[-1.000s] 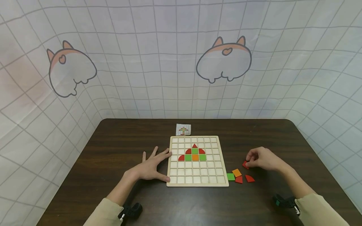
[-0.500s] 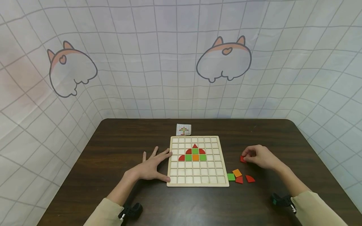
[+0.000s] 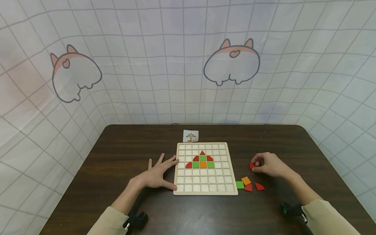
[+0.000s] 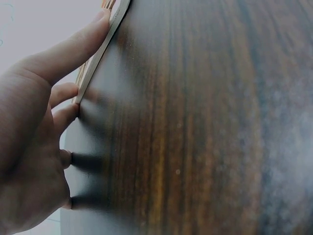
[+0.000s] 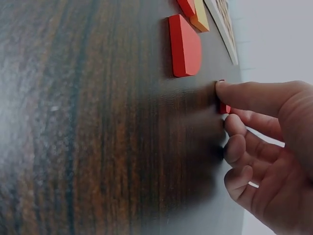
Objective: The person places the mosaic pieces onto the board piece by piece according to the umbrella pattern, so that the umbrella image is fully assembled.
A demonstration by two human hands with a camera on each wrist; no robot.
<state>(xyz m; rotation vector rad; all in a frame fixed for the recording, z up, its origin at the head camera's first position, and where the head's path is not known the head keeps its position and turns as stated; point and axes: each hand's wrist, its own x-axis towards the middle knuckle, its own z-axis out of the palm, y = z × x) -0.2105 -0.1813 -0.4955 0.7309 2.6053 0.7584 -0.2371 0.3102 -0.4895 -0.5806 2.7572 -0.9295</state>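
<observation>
Right hand (image 3: 269,165), pinching a red tile (image 3: 251,166), has neared the pale square wooden board (image 3: 204,180); spread left hand (image 3: 155,175) should steady it.

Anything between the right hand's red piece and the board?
Nothing visible: only tabletop lies between the red piece in the right hand and the board. The loose pieces lie off that line, below it in the head view.
</observation>
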